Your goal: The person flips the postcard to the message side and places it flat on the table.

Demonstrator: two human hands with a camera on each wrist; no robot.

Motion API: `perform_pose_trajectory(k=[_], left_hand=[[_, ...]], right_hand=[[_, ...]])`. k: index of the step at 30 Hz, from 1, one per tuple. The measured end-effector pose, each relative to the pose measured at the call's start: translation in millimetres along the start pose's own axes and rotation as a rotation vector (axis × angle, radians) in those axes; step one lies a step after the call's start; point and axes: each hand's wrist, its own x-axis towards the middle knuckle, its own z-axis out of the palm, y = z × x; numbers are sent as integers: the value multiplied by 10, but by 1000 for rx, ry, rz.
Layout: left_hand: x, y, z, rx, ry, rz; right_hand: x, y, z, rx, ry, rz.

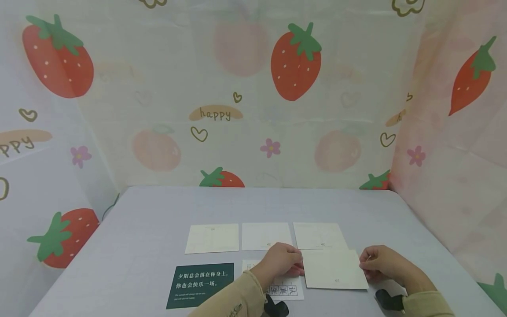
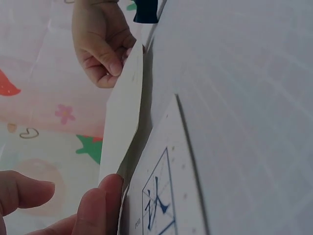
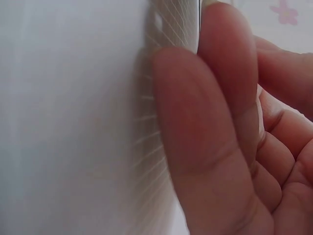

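Observation:
A cream card [image 1: 334,269] lies between both hands at the right of the table, slightly raised, with a shadow under it in the left wrist view. My left hand [image 1: 279,264] touches its left edge with the fingertips [image 2: 93,210], while the thumb stands apart. At the opposite edge my right hand [image 1: 382,264] pinches the card, fingertips [image 3: 195,107] close to the tabletop. Partly beneath my left hand is a white card [image 1: 291,290] printed with boxed characters. Just behind the cream card lies another pale card [image 1: 318,235].
A white card [image 1: 265,235] and a cream card [image 1: 211,239] continue the back row to the left. In front of them rests a dark green card [image 1: 202,285] with white writing, close to my left sleeve. Printed cloth walls [image 1: 158,88] border the white table [image 1: 119,264].

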Motion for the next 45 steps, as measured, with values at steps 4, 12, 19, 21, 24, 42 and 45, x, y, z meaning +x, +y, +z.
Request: perform_pose_trajectory(k=[4, 12, 19, 21, 24, 42, 45], left_hand=[[-2, -10, 11, -11, -5, 1], [-39, 4, 38, -3, 5, -11], [-49, 9, 45, -1, 8, -13], [-45, 10, 48, -1, 9, -13], [-38, 10, 48, 1, 11, -11], [-60, 2, 50, -25, -18, -30], [-63, 6, 54, -19, -13, -33]], right_hand=[[8, 4, 22, -20, 34, 47], [-16, -20, 35, -51, 53, 71], [-18, -14, 46, -54, 65, 98], [-20, -11, 46, -53, 63, 103], [-25, -12, 45, -49, 61, 106], [-3, 9, 49, -69, 64, 111], [6, 11, 49, -79, 70, 105]])
